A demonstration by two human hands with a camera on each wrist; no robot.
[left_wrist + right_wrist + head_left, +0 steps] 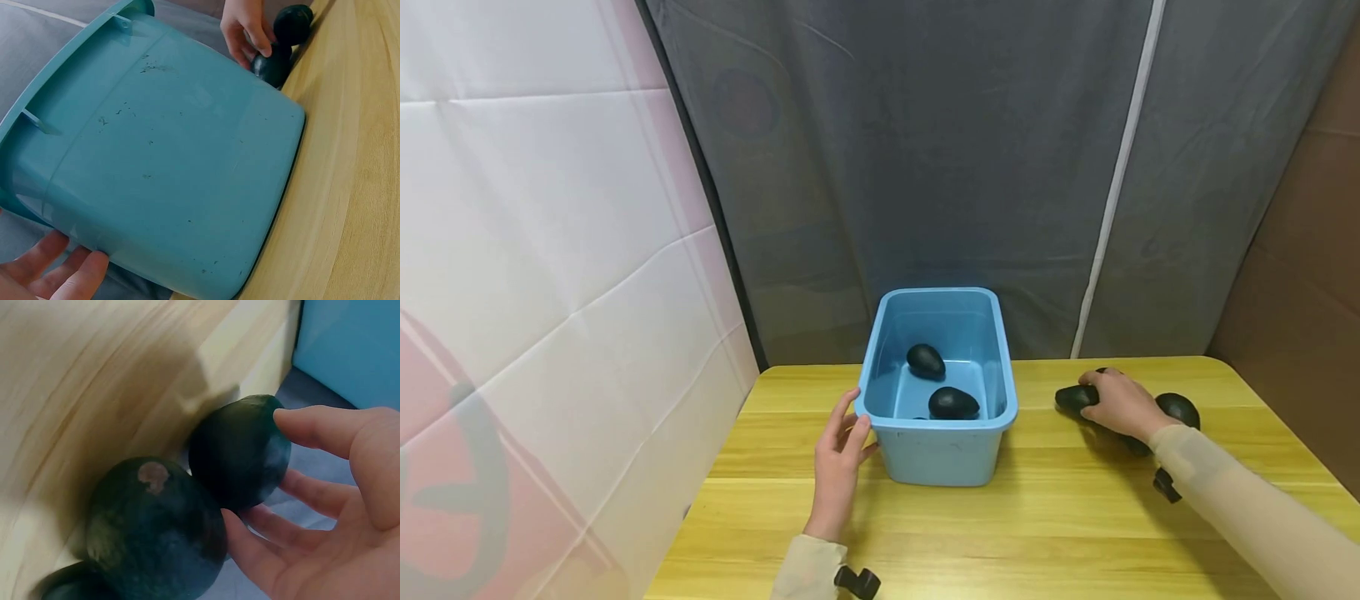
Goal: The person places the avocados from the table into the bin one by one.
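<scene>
The left hand (841, 454) rested with straight fingers against the blue bin (937, 450), bracing it; keeping it there would stop any sliding. Farther off, the right hand (1122, 406) curled around a dark avocado (1073, 397) on the table (1060, 525), needing a firm grasp first.

A makeshift recording booth; grey curtain (925, 150) and white sheet (535, 208) enclose a bare wooden table (1060, 517).
</scene>
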